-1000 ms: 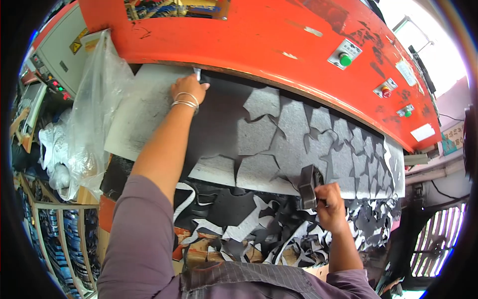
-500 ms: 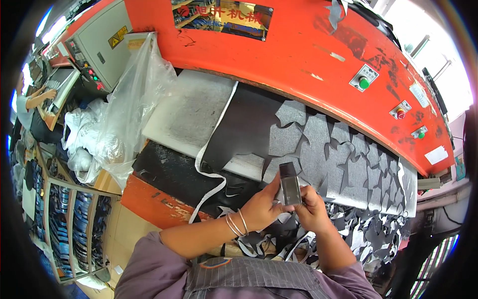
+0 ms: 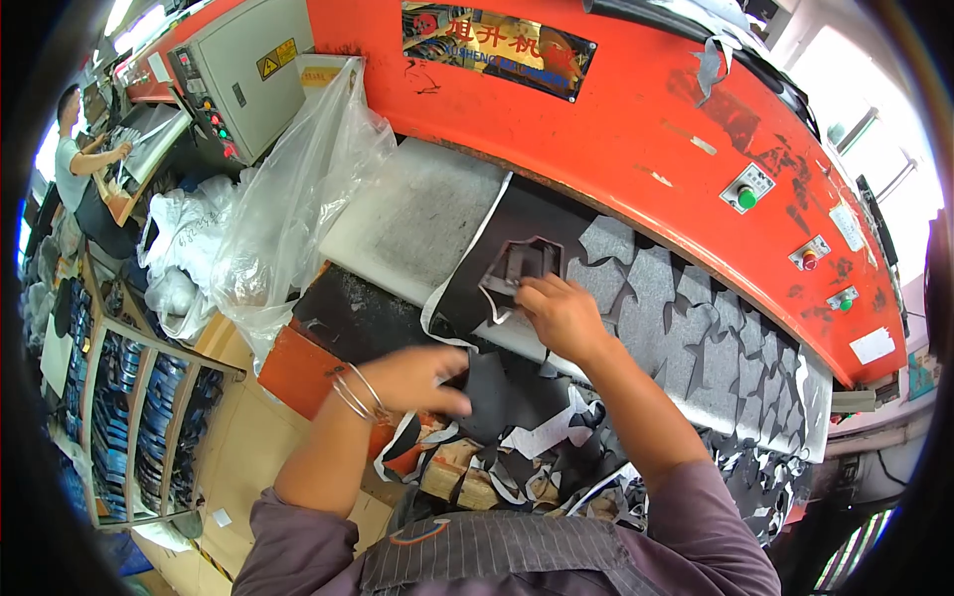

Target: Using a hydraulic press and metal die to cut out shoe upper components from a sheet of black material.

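Note:
My right hand (image 3: 566, 316) reaches forward, its fingers closed on a dark metal cutting die (image 3: 519, 266). The die is an outline-shaped frame with crossbars, and it rests on or just over the black sheet material (image 3: 532, 207) on the pale cutting board (image 3: 405, 214). My left hand (image 3: 409, 379), slightly blurred and wearing bangles, hovers nearer to me with fingers apart. Beside its fingertips is a loose black piece (image 3: 489, 397); no grip on it shows. Right of the die, grey pieces (image 3: 651, 283) lie among cut gaps in the sheet.
A red press beam (image 3: 616, 129) with buttons spans the far side. Black and white scraps (image 3: 556, 447) heap along the near edge. At left are a plastic bag (image 3: 308, 179), a control cabinet (image 3: 248, 79), a rack of blue-edged dies (image 3: 149, 397) and another person (image 3: 84, 169).
The die, held before me in both hands earlier, is now forward on the black sheet in my right hand. My left hand has let go and moved left. The view has shifted slightly.

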`<state>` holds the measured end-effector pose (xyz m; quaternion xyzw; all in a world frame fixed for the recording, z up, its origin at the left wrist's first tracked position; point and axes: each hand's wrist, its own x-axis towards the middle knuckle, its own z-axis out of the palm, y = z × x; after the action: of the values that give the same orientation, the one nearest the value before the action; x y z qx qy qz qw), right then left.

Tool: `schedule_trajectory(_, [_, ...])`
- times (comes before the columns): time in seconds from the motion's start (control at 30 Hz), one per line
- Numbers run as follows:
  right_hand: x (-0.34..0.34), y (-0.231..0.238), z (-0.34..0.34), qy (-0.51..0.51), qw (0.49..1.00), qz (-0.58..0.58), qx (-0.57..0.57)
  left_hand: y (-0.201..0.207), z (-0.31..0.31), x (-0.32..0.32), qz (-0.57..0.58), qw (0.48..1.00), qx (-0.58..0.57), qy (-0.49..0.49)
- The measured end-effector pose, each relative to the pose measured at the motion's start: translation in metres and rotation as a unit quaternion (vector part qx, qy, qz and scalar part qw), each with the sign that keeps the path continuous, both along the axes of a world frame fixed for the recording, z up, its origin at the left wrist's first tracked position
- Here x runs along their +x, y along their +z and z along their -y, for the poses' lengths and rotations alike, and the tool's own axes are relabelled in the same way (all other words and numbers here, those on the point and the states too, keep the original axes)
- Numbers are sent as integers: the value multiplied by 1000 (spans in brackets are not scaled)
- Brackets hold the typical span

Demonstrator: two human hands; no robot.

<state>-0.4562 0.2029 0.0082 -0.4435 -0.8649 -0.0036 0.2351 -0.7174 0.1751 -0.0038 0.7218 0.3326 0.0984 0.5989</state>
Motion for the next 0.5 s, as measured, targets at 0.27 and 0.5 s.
schedule_trajectory(0.27, [-13,-45,-37,4,997,75,-31,-34,-148,46,120,912,-102,379])
schedule_trajectory(0.5, [13,-56,-18,-153,985,-74,-38,-33,-230,98,-274,931,137,201])
